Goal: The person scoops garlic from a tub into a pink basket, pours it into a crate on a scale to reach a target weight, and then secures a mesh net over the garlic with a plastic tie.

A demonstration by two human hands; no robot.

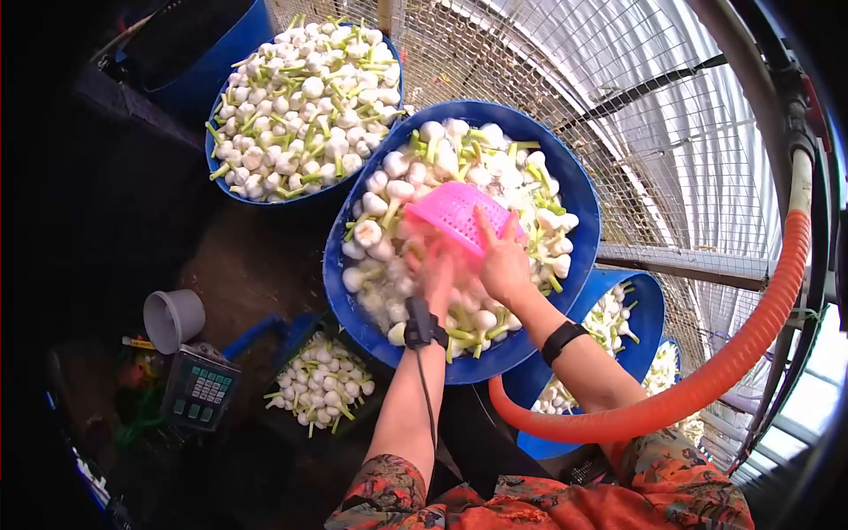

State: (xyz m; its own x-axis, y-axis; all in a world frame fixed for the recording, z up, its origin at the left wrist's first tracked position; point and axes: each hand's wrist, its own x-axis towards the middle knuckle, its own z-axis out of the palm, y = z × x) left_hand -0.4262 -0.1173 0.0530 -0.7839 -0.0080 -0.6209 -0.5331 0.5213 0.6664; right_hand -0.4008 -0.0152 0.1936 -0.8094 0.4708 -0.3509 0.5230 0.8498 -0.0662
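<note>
A pink perforated basket lies tilted on its side in a blue tub of water and garlic bulbs. My right hand is on the basket's outer side, its fingers spread over the pink wall and the thumb side partly hidden. Just left of it, my left hand reaches down at the basket's lower edge among wet bulbs. Its fingers are blurred by splashing water, so what they hold cannot be made out.
Another blue tub heaped with garlic stands at the upper left. An orange hose curves along the right. Lower left are a grey bucket, a scale and a garlic pile. Wire mesh rises behind.
</note>
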